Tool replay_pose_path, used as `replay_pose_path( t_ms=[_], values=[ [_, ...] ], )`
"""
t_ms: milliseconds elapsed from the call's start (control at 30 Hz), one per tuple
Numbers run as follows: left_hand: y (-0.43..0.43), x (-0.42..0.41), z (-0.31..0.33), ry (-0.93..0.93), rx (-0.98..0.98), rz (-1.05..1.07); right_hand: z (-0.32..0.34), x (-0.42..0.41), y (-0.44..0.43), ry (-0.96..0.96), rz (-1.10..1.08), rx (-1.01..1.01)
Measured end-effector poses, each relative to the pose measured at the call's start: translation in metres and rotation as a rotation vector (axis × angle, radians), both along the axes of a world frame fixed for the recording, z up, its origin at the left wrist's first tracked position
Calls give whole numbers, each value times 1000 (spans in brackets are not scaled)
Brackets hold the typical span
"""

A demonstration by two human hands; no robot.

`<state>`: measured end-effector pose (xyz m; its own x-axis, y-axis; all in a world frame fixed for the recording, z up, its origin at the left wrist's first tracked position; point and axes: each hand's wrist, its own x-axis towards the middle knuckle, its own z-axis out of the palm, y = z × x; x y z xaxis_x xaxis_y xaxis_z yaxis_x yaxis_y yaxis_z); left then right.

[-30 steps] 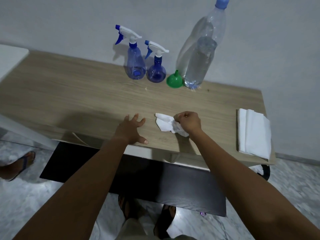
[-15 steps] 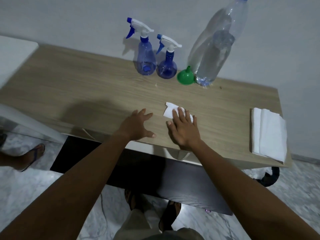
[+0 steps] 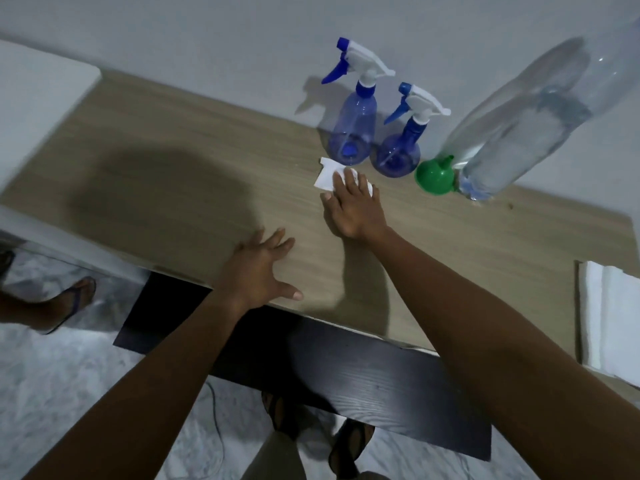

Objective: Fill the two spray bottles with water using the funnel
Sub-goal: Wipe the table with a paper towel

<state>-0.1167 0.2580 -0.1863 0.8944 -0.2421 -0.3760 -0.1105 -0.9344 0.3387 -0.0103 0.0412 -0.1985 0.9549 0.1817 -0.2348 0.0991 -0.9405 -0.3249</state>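
Spray bottles (image 3: 353, 133): upright just left of the funnel (image 3: 435, 174), translucent blue, white trigger heads screwed on, fill level unclear. Wiping the counter (image 3: 173, 174) at present: right hand (image 3: 353, 211) pressing flat on a white cloth (image 3: 326, 175) left of the funnel; left hand (image 3: 259, 271) spread, grasping nothing. Next, likely: dropping the cloth, unscrewing one head, seating the funnel.

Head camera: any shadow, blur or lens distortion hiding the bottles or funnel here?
Head view: dim light; a broad soft shadow darkens the left of the table, clear of the tall spray bottle, short spray bottle and funnel. Head view: wide-angle bending tilts the water bottle at the right edge, top cropped. Head view: slightly soft, no strong glare.
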Motion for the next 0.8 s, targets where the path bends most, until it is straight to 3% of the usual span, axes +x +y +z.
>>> replay_pose_path(
  t_ms=[133, 333, 533, 700, 800],
  values=[
    [2, 0, 2, -5, 6, 3, -3, 18, 26, 3, 10, -15],
    [0, 3, 9, 8, 30, -20, -6, -25, 5, -2, 203, -48],
    [0, 1, 16, 25, 46, -42, -9, -99, -3, -39, -46, -37],
    [0, -4, 12, -36, 11, -54, -13, -179, 4, -61, 173, -91],
    [-10, -2, 13, -67, -19, -105, -7, -181, -24, -70, 170, -146]
  ],
)
